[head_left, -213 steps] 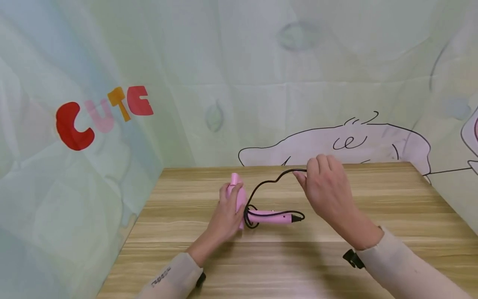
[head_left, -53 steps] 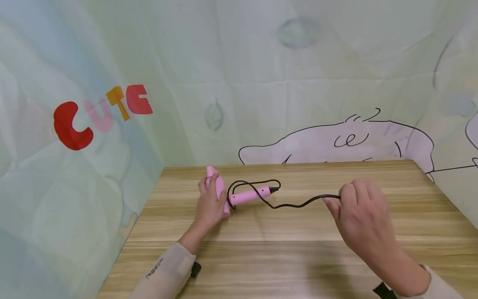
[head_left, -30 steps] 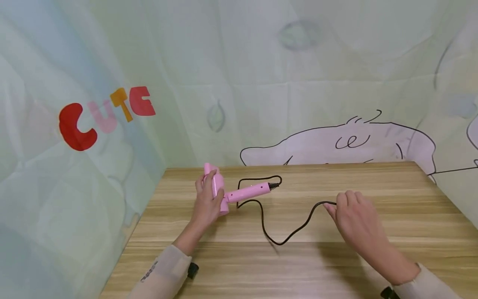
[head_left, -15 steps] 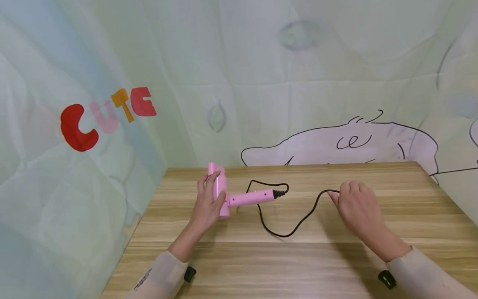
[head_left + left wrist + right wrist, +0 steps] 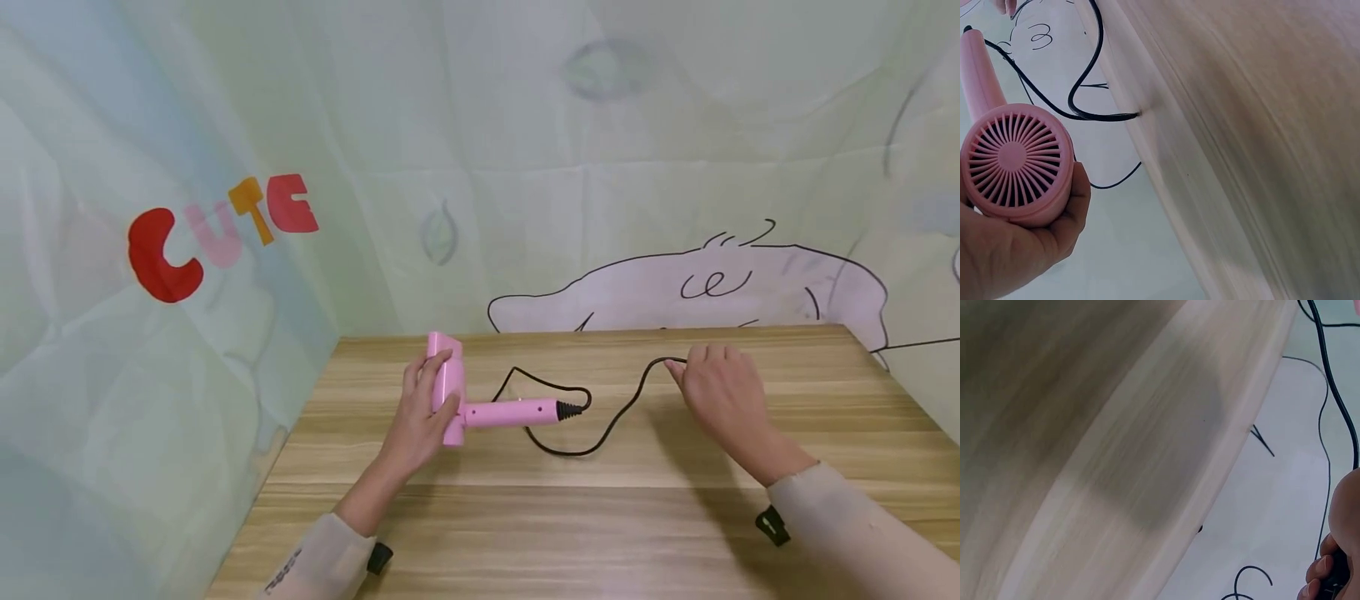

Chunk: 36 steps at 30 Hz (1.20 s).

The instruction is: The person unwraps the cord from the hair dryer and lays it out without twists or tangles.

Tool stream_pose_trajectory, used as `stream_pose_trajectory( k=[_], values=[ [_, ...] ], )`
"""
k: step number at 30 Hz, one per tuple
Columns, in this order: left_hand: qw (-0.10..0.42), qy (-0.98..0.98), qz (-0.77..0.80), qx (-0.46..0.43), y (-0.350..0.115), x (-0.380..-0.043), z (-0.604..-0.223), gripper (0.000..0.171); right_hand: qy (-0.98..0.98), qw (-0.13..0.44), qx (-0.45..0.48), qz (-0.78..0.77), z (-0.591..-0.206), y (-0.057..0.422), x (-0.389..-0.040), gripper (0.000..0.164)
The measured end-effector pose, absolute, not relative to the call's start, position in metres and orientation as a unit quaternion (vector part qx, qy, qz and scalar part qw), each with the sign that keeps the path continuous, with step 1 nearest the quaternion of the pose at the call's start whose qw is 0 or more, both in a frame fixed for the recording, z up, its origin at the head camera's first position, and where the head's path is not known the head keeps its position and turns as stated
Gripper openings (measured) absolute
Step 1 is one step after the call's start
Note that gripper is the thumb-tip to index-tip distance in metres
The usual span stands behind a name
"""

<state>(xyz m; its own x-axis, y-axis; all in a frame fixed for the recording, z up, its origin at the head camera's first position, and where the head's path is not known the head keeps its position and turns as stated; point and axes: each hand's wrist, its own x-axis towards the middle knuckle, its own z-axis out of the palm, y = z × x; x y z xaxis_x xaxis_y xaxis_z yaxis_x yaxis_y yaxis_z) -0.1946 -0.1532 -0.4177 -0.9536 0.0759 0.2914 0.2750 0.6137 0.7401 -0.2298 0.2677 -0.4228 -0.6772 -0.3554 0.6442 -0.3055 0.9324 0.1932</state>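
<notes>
A pink hair dryer [image 5: 450, 387] is gripped round its head by my left hand [image 5: 416, 412]. Its handle [image 5: 513, 412] points right, and the round slatted grille [image 5: 1013, 156] shows in the left wrist view. A black cord [image 5: 567, 453] leaves the handle's end, bends back behind the handle and dips in a slack curve. From there it rises to my right hand [image 5: 723, 387], which holds its far part with the fingers curled round it. In the right wrist view a black piece [image 5: 1335, 578] shows inside those fingers, mostly hidden.
Both hands are over a wood-grain table [image 5: 570, 533]. A fabric backdrop [image 5: 525, 167] with cartoon drawings hangs behind the table's back edge, and its left side carries coloured letters [image 5: 165, 254].
The cord, looped round the handle before, now hangs unwound in one slack curve. My right hand has gone right, lately rising a little. The dryer shifted left, then slightly back right, its handle levelling.
</notes>
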Motion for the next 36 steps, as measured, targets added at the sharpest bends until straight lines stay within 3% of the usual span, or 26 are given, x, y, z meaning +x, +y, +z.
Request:
stream_pose_trajectory(
  k=[14,23,36],
  values=[
    [0.107,-0.896,-0.420,-0.096,-0.158,-0.193,-0.422,0.061,-0.936,0.320,0.144,-0.013,-0.426,0.276,-0.236,0.055],
    [0.098,-0.900,-0.415,-0.088,-0.162,-0.191,-0.427,0.061,-0.932,0.334,0.141,-0.023,-0.433,0.291,-0.235,0.055],
    [0.103,-0.910,-0.397,-0.065,-0.178,-0.191,-0.435,0.060,-0.932,0.320,0.160,0.051,-0.449,0.327,-0.222,0.033]
  ],
)
